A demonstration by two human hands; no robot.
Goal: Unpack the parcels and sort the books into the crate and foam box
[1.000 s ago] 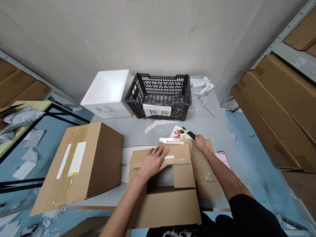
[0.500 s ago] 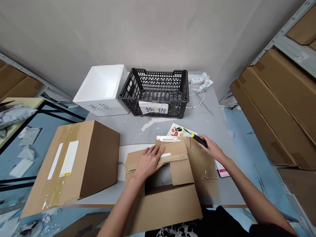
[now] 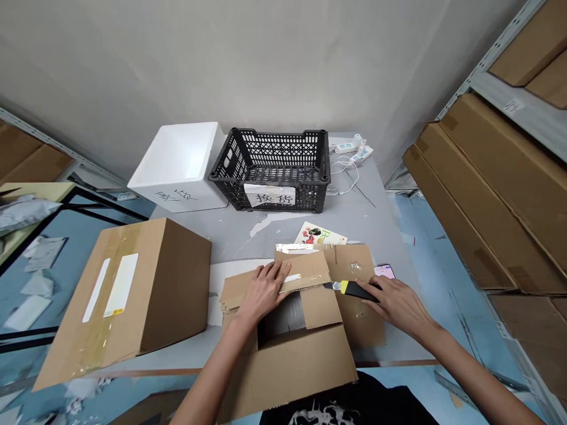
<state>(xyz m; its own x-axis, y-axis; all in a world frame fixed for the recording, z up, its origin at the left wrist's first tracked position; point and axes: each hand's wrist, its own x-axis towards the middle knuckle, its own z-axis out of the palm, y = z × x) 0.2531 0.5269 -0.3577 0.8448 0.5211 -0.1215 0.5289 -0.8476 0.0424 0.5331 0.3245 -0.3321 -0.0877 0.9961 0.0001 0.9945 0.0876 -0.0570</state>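
Left grip (image 3: 263, 292) on cardboard box flap (image 3: 303, 276)

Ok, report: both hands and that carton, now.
Left hand flat on top flap of opened cardboard box. Right hand gripping black-and-yellow utility knife over side flap. Smartphone beyond right hand.

On the worktop (image 3: 230, 242), a sealed carton (image 3: 128, 295) sits left of an open cardboard box (image 3: 287, 372). Behind them, a foam box (image 3: 175, 168) stands left of a plastic crate (image 3: 270, 171), with a power strip (image 3: 354, 147) to the crate's right.
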